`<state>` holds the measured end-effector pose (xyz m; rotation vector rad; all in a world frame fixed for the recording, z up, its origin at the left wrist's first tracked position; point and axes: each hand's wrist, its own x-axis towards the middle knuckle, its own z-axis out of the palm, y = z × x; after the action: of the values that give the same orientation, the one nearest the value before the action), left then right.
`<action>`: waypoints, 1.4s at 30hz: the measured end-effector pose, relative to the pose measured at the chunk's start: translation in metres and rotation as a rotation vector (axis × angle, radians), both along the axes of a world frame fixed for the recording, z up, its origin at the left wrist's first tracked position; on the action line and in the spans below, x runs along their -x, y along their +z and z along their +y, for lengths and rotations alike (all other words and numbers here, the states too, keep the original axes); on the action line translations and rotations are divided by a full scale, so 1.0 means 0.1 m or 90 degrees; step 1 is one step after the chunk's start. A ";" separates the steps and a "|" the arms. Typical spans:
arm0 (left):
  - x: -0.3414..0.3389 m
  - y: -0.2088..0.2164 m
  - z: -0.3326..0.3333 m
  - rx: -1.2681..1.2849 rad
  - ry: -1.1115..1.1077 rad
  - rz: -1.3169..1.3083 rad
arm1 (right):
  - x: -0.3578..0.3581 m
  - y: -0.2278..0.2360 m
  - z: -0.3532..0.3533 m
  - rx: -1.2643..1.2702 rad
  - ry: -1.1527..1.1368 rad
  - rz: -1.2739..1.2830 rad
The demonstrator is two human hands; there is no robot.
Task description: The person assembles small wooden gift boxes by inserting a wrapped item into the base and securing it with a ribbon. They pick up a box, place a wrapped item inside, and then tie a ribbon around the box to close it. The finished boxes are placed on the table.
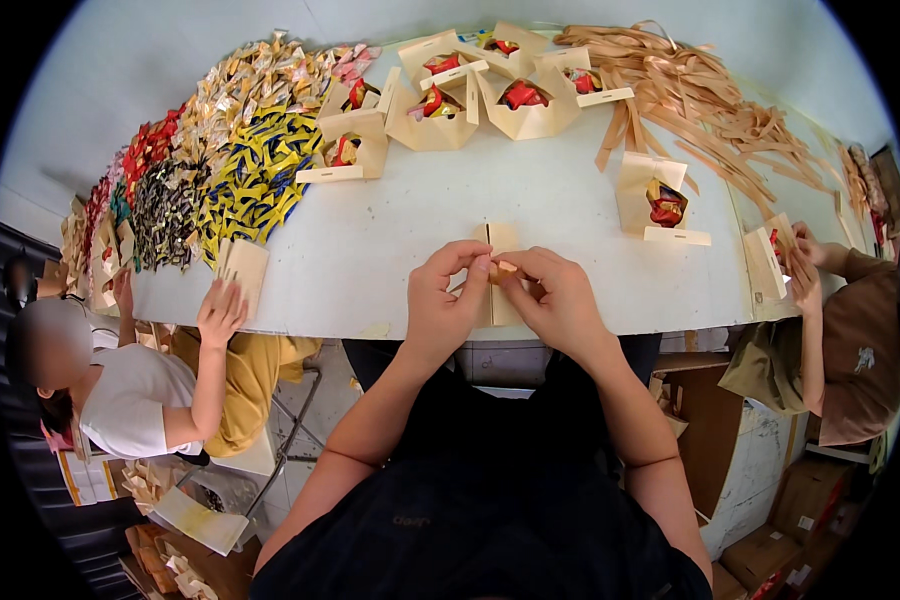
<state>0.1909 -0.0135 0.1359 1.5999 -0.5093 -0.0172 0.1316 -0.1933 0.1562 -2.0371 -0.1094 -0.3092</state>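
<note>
At the near edge of the table, a closed cream cardboard box (499, 236) stands between my two hands and is partly covered by them. My left hand (442, 298) has thumb and forefinger pinched together above it. Facing it, my right hand (558, 302) is closed too, its fingertips almost meeting the left ones. A short bit of tan ribbon (506, 268) shows between the fingertips, over the box's top. How the ribbon runs through the fingers is hidden.
Several open cream boxes (431, 119) with wrapped sweets stand at the back; another (652, 200) stands right. Sweets in yellow-blue wrappers (260, 165) are heaped left, tan ribbons (690, 90) back right. One co-worker's hand (220, 312) touches a box at left; another's hands (805, 270) hold one at right.
</note>
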 end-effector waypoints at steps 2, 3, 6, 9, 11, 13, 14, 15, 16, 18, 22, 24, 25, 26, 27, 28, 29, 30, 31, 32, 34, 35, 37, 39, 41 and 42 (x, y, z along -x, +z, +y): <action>0.04 0.04 -0.01 -0.038 0.035 -0.031 | -0.02 -0.03 0.04 -0.036 -0.004 -0.006; 0.04 0.05 -0.02 -0.050 0.037 -0.043 | -0.02 -0.01 0.05 -0.046 -0.006 -0.001; 0.04 0.11 0.00 -0.075 0.031 -0.061 | -0.02 0.03 0.08 -0.066 -0.009 0.005; 0.05 0.18 0.01 -0.082 0.029 -0.052 | -0.03 -0.02 0.08 -0.054 -0.019 0.001; 0.09 0.20 0.00 -0.091 0.062 -0.065 | -0.02 -0.05 0.08 -0.039 -0.043 0.013; 0.08 0.08 0.02 -0.023 0.051 -0.001 | -0.02 -0.09 0.10 -0.044 -0.058 -0.003; 0.07 0.05 0.02 0.011 0.045 0.032 | -0.03 -0.12 0.11 -0.045 -0.066 -0.011; 0.06 0.04 0.03 0.023 0.034 0.066 | -0.03 -0.15 0.13 -0.056 -0.082 -0.018; 0.04 0.04 0.04 0.034 0.022 0.101 | -0.03 -0.19 0.16 -0.067 -0.098 -0.026; 0.01 0.04 0.07 0.051 -0.033 0.163 | -0.02 -0.28 0.21 -0.115 -0.131 -0.025; -0.04 0.03 0.09 0.059 -0.136 0.248 | -0.01 -0.24 0.34 -0.264 -0.168 -0.041; -0.05 0.01 0.12 0.076 -0.153 0.282 | -0.02 -0.21 0.32 -0.265 -0.133 -0.051; -0.06 -0.04 0.13 0.095 -0.165 0.302 | -0.01 -0.23 0.24 -0.227 -0.101 -0.045; -0.08 -0.09 0.14 0.113 -0.179 0.322 | 0.01 -0.23 0.17 -0.189 -0.069 -0.039; -0.09 -0.13 0.14 0.129 -0.179 0.329 | 0.02 -0.22 0.12 -0.189 -0.054 -0.029; -0.08 -0.17 0.15 0.145 -0.180 0.336 | 0.04 -0.19 0.08 -0.189 -0.039 -0.020; -0.08 -0.18 0.14 0.162 -0.180 0.343 | 0.07 -0.17 0.06 -0.188 -0.025 -0.009; -0.07 -0.19 0.13 0.166 -0.178 0.343 | 0.09 -0.14 0.05 -0.189 -0.034 -0.002; -0.06 -0.17 0.11 0.169 -0.176 0.344 | 0.11 -0.11 0.05 -0.190 -0.044 0.005; -0.05 -0.16 0.10 0.172 -0.172 0.344 | 0.14 -0.10 0.05 -0.192 -0.052 0.012; -0.04 -0.26 0.10 0.161 -0.072 0.268 | 0.19 -0.24 0.03 -0.199 -0.139 -0.005; -0.05 -0.28 0.11 0.155 -0.023 0.227 | 0.21 -0.30 0.02 -0.202 -0.182 -0.015; -0.02 -0.26 0.11 0.098 -0.008 0.206 | 0.33 -0.34 -0.02 -0.239 -0.194 0.022; -0.06 -0.23 0.19 0.002 -0.072 0.209 | 0.44 -0.32 -0.13 -0.276 -0.168 0.039; -0.08 -0.06 0.17 0.092 -0.105 0.219 | 0.67 -0.19 -0.28 -0.359 -0.164 -0.002; -0.11 0.02 0.15 0.135 -0.123 0.220 | 0.83 -0.08 -0.39 -0.378 -0.160 -0.040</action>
<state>0.2023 0.0016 0.1384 1.3016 -0.3796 -0.3673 0.0489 -0.2324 0.1480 -1.4501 0.1842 -0.4968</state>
